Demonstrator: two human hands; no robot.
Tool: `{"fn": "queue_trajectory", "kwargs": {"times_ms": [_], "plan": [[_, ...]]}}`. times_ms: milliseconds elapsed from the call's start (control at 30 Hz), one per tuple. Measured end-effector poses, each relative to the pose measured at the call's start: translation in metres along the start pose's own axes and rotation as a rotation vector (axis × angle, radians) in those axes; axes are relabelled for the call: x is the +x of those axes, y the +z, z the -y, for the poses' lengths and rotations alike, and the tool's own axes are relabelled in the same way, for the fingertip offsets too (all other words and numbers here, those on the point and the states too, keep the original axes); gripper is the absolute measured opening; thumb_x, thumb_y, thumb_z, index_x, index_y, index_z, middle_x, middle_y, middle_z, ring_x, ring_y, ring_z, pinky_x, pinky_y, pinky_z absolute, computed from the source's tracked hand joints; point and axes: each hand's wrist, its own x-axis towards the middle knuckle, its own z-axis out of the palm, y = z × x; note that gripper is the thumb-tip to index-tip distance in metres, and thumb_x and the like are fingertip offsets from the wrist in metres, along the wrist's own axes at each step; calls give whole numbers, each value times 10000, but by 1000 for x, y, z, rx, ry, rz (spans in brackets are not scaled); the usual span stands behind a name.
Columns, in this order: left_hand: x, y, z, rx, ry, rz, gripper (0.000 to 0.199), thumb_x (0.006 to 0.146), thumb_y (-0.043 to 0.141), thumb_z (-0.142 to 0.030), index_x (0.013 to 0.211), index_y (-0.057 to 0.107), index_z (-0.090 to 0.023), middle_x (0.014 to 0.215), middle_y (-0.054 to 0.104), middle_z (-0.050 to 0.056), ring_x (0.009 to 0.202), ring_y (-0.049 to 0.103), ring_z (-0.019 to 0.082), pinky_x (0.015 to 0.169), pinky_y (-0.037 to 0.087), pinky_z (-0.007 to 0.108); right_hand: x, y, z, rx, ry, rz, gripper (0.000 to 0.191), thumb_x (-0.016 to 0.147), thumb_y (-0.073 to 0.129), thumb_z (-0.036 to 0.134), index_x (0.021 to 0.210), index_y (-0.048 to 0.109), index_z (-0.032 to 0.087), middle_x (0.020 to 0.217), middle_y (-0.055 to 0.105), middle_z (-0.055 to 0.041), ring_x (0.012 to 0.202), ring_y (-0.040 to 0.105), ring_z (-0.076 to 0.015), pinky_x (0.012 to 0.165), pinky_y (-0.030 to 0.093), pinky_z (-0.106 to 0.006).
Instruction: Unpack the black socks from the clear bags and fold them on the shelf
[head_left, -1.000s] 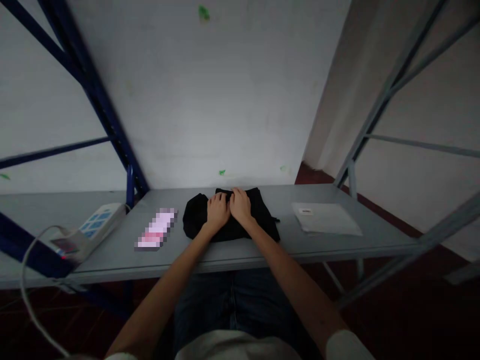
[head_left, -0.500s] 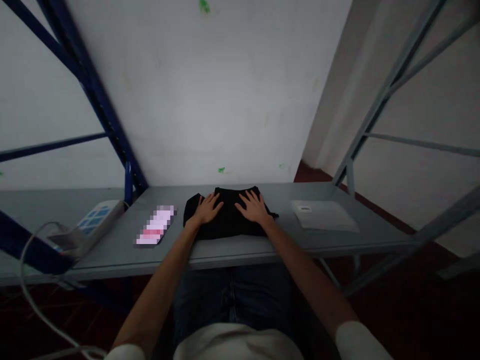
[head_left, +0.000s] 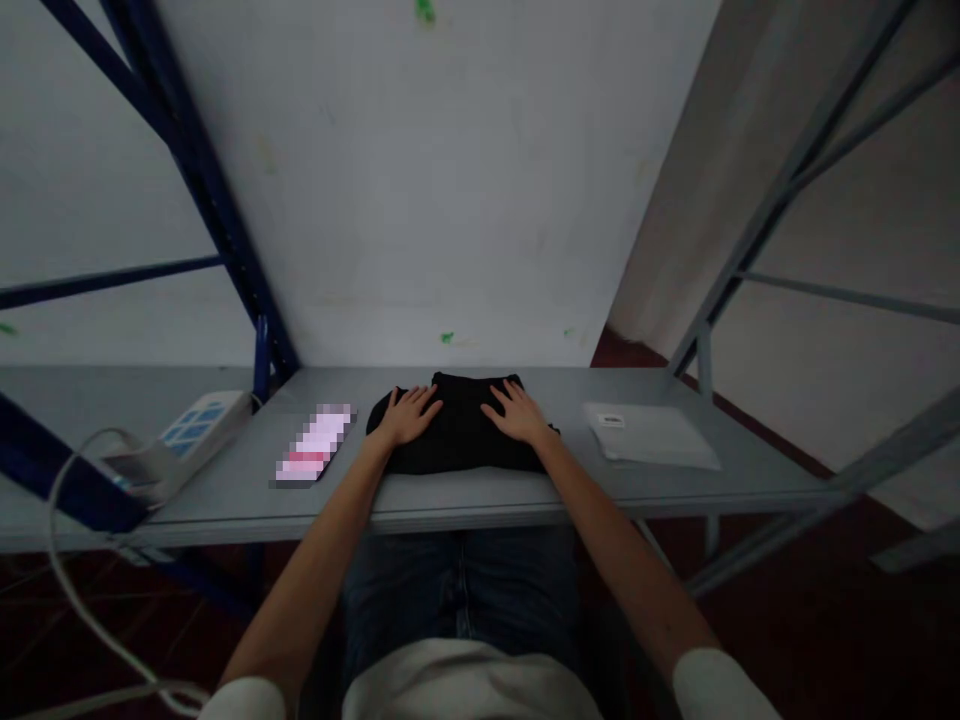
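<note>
A black cloth item, perhaps a folded garment, lies flat near the front edge of the grey shelf table. On its left part rests my left hand, palm down with the fingers spread. My right hand lies on the right part in the same way, fingers apart. Neither hand grips the cloth. To the right is a flat clear plastic bag with a small white label. Left of the cloth lies a phone, its lit screen pixelated.
A white power strip with blue sockets sits at the left, and its white cable hangs over the edge. Blue uprights frame the left side, grey ones the right. A white wall stands behind.
Both hands have slid slightly apart over the black cloth, the right one moving a little further right. The view has shifted slightly. Phone and bag stay where they were.
</note>
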Motion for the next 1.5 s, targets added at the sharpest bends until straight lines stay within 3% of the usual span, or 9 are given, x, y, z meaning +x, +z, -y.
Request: {"fn": "queue_trajectory", "kwargs": {"times_ms": [233,400,800,1267,1500], "plan": [[-3,-1,-1,-13,28,-9,631,1074,252,-533,1630,317,-242,1650,403,83,1563,304,276,1281,92,608,-4,2,-2,17,21,-18,802,1009,299,730,1618,379,214,1721,234,-115,1599,151,-308,1280,149,-447],[-3,0,-2,-30,29,-32,611,1070,275,-541,1611,355,-271,1631,439,80,1543,347,288,1274,128,614,-5,4,-2,-19,17,-5,795,1016,292,720,1619,378,209,1717,244,-122,1600,139,-314,1277,151,-453],[21,2,1,-39,45,-42,613,1060,292,-548,1592,392,-259,1605,481,84,1509,406,292,1275,156,579,13,4,-4,-61,30,13,786,1025,250,700,1626,361,205,1715,252,-120,1601,128,-314,1272,155,-458],[15,3,0,-48,70,-45,623,1059,284,-547,1583,394,-228,1593,494,104,1502,417,284,1277,157,568,5,3,-2,-95,30,17,779,1028,270,686,1626,359,195,1710,259,-139,1596,149,-322,1274,142,-443],[16,2,-2,-66,65,-71,614,1066,288,-526,1597,348,-223,1605,474,118,1505,414,271,1273,177,557,4,0,2,-68,41,-4,743,1033,311,652,1609,391,191,1706,269,-140,1589,176,-326,1262,174,-505]]}}
